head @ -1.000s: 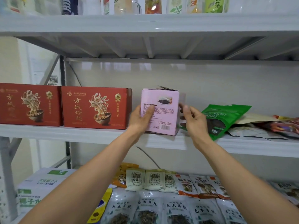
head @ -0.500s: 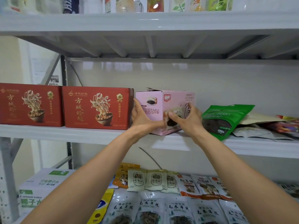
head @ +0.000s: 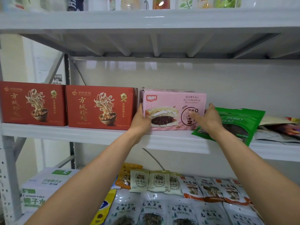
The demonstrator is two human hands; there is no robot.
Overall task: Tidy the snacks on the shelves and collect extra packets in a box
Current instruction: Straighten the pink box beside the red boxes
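A pink sandwich-cake box [head: 172, 101] stands on the middle shelf [head: 97, 135] with its long printed front facing me, right beside a red noodle box [head: 100, 108]. My left hand [head: 140, 121] grips its lower left end, fingers tucked between it and the red box. My right hand [head: 208, 118] holds the right end, thumb lying across the front face. A green berry pouch [head: 241, 122] lies just to the right, partly under my right wrist.
A second red noodle box [head: 32, 103] stands at the far left. Loose packets [head: 279, 127] lie heaped at the shelf's right end. The lower shelf holds several mushroom packets [head: 155, 181], fungus bags [head: 180, 211] and a white carton [head: 45, 187]. Bottles [head: 160, 3] line the top shelf.
The pink box has been turned from end-on to long front facing me and set down flat against the red box. Both hands moved apart to its two ends.
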